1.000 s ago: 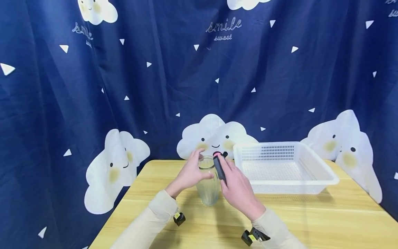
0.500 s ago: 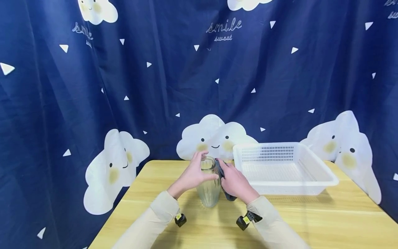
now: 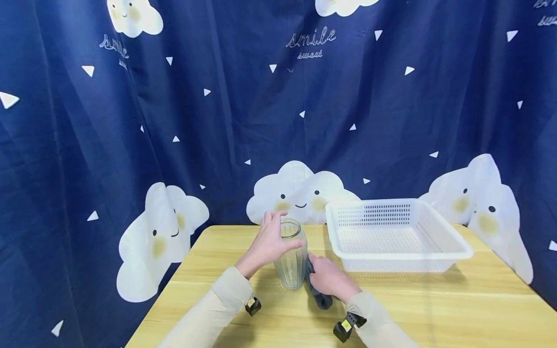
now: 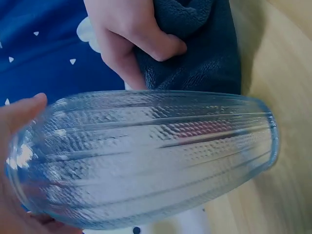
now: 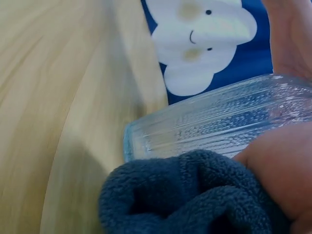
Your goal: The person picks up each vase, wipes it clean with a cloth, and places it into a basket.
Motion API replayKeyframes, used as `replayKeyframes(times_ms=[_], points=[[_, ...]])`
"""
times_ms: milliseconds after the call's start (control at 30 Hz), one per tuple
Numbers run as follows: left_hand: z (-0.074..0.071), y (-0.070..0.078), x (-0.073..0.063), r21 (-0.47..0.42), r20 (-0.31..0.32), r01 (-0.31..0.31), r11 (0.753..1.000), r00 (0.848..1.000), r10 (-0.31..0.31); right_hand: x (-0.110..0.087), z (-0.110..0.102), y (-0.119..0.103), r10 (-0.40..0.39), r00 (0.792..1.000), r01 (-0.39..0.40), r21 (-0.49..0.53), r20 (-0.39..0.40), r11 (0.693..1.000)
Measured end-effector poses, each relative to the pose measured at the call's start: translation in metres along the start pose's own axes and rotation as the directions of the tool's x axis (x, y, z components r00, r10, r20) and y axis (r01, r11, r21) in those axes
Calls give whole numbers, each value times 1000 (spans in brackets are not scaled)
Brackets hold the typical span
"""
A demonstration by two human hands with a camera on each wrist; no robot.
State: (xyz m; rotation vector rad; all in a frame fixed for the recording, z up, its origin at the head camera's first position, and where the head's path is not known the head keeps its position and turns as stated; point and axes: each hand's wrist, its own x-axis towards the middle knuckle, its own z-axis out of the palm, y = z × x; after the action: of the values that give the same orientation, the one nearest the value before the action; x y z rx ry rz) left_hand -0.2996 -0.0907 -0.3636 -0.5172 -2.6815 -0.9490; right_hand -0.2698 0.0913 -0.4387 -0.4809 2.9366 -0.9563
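A clear ribbed glass vase (image 3: 292,268) stands upright on the table in the head view. My left hand (image 3: 267,241) grips it near the rim from the left, thumb in front and fingers behind. On the vase's right side, my right hand (image 3: 328,276) holds a dark blue-grey cloth (image 3: 319,297), bunched and hanging towards the table. The left wrist view shows the cloth (image 4: 209,53) right along the glass wall, with the right hand's fingers (image 4: 161,44) curled over it. In the right wrist view, thick folds of fluffy cloth (image 5: 161,190) overlap the lower part of the vase (image 5: 204,126).
A white perforated plastic basket (image 3: 404,256) sits on the wooden table (image 3: 209,251) at the back right, just beyond my right hand. Behind the table hangs a dark blue curtain (image 3: 243,121) with clouds and triangles.
My right hand has moved the cloth down along the vase's right side, from rim height to low near the table. The left hand keeps its hold at the rim, almost unmoved.
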Motion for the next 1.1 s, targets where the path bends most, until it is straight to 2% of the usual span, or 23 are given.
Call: replayKeyframes(times_ms=[167,267,333,433,500,567,633,833,1000,1100], points=[[-4,6,0,81,19,-23,996,1000,21,-9,-16,-9,-16,995,19,22,-99,1000],[-6,10,0,104,49,-40,994,998,35,-13,-31,-20,-33,983,33,-3,-179,999],[-7,12,1,116,73,-45,992,997,36,-15,-41,-29,-62,971,56,-32,-232,998],[-8,15,2,107,113,-60,992,992,48,-16,-55,-42,-145,939,114,-115,-313,987],[-8,17,2,94,138,-69,993,989,55,-15,-61,-48,-195,920,144,-169,-339,975],[-8,18,2,81,154,-80,994,986,66,-13,-64,-52,-217,915,155,-202,-340,967],[-6,17,1,70,157,-87,994,985,75,-10,-65,-53,-212,923,147,-215,-321,965],[0,14,-2,52,128,-109,993,987,102,5,-58,-39,-116,973,78,-188,-200,979],[2,12,-1,74,75,-132,988,989,127,12,-48,-29,-68,987,48,-138,-143,989],[3,10,0,88,39,-112,990,993,109,12,-39,-23,-45,994,33,-112,-104,993]])
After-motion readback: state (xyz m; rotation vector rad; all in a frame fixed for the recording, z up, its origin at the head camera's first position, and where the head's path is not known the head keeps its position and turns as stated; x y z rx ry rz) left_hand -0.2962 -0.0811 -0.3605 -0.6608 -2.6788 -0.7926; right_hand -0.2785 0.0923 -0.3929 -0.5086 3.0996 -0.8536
